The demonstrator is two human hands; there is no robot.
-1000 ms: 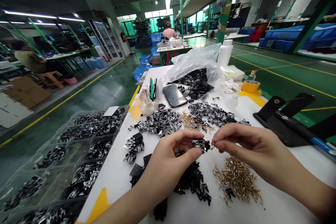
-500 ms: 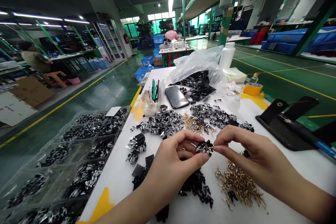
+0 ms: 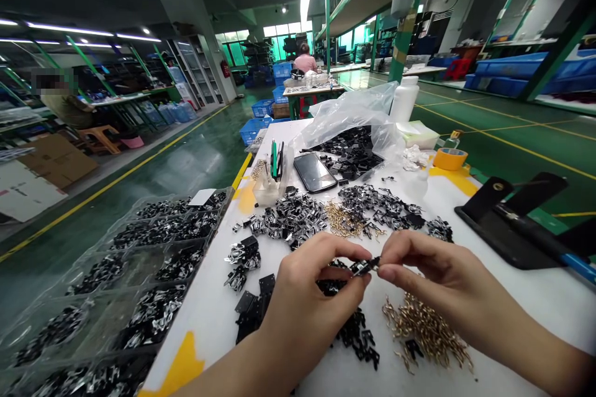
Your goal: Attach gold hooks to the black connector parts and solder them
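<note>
Black-and-silver clips (image 3: 151,310) fill many compartments of a clear tray (image 3: 109,304) at far left, beside the white table (image 3: 200,298). Moving right: stacked clips (image 3: 244,251) near the table's left edge. Left hand (image 3: 310,294) next, reaching in from below, back of hand towards the camera, thumb and index clamped on one small black-and-silver piece (image 3: 362,267). Phone (image 3: 315,172) and loose clips (image 3: 288,217) lie beyond it. That hand blocks part of the black parts (image 3: 363,341) on the tabletop. The piece is held above them, long axis slanting from lower left to upper right, dark end pointing at the opposite fingertips. Right hand (image 3: 433,267) comes in from the right, wrist low, fingers curled, thumb and index tips drawn together at that end (cannot tell what they pinch; too small). It partly covers a heap of gold pins (image 3: 428,332). Farther right, well apart: a black stand (image 3: 493,229) with a blue handle (image 3: 580,267).
</note>
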